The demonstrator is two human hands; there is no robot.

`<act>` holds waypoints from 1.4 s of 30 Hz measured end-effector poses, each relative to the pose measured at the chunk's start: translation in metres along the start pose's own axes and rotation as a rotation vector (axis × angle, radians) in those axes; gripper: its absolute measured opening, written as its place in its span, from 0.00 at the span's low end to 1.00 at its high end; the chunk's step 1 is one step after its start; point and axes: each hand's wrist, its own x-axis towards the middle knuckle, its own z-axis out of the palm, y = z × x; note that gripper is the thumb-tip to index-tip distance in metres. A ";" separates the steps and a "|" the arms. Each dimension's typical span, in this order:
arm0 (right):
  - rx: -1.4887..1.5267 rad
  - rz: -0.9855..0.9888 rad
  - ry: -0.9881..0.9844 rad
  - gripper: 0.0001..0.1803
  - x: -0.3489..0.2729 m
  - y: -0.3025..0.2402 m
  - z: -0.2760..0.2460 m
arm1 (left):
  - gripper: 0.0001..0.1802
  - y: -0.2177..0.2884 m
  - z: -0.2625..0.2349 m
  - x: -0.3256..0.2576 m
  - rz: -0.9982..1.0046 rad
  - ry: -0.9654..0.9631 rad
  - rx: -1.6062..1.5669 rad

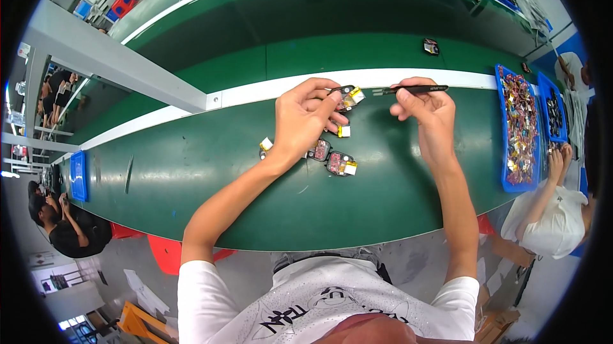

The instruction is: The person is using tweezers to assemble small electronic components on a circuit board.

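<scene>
left hand [305,116] pinches small module [348,97] shut, near bench [191,165] far edge | right hand [426,109] clamps black tweezers [408,90], tip at module | more modules [332,157] mid-bench | blue tray [518,130] right edge

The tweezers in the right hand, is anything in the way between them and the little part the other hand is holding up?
Nothing visible is. The black tweezers in the right hand point straight at the small part pinched in the left hand, with only open air between them.

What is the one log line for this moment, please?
left hand: holds small module | right hand: holds black tweezers | green bench: more modules
</scene>
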 end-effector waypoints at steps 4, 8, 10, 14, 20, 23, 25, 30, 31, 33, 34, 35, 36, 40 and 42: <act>-0.019 -0.038 -0.045 0.10 -0.008 0.004 0.015 | 0.11 -0.004 0.008 -0.005 0.072 0.046 0.033; -0.173 -0.078 -0.006 0.06 -0.015 0.007 0.023 | 0.12 -0.005 0.010 -0.010 0.145 0.036 0.135; -0.223 -0.097 0.003 0.07 -0.017 0.009 0.023 | 0.12 -0.008 0.010 -0.011 0.191 0.046 0.171; -0.272 -0.124 0.036 0.09 -0.020 0.011 0.026 | 0.11 -0.013 0.013 -0.012 0.283 0.055 0.220; -0.339 -0.144 0.056 0.10 -0.022 0.012 0.030 | 0.11 -0.016 0.016 -0.015 0.315 0.063 0.235; -0.347 -0.155 0.063 0.11 -0.022 0.014 0.029 | 0.11 -0.017 0.016 -0.014 0.321 0.065 0.236; -0.349 -0.141 0.057 0.11 -0.022 0.015 0.029 | 0.11 -0.016 0.016 -0.015 0.315 0.063 0.234; -0.323 -0.106 0.054 0.11 -0.022 0.014 0.030 | 0.12 -0.019 0.016 -0.015 0.303 0.055 0.218; -0.271 -0.028 0.061 0.11 -0.021 0.012 0.029 | 0.12 -0.019 0.017 -0.015 0.316 0.050 0.211; -0.218 0.050 0.068 0.11 -0.020 0.010 0.029 | 0.12 -0.021 0.017 -0.015 0.328 0.045 0.204; -0.167 0.096 0.078 0.11 -0.019 0.010 0.029 | 0.11 -0.023 0.017 -0.015 0.355 0.051 0.209; -0.116 0.141 0.088 0.11 -0.019 0.010 0.029 | 0.11 -0.025 0.017 -0.015 0.381 0.057 0.214; -0.115 0.141 0.088 0.11 -0.019 0.010 0.029 | 0.11 -0.024 0.017 -0.015 0.381 0.056 0.215; -0.098 0.218 0.079 0.10 -0.019 0.009 0.030 | 0.11 -0.025 0.019 -0.017 0.510 0.097 0.304; -0.084 0.233 0.084 0.10 -0.019 0.009 0.028 | 0.12 -0.026 0.020 -0.017 0.579 0.110 0.350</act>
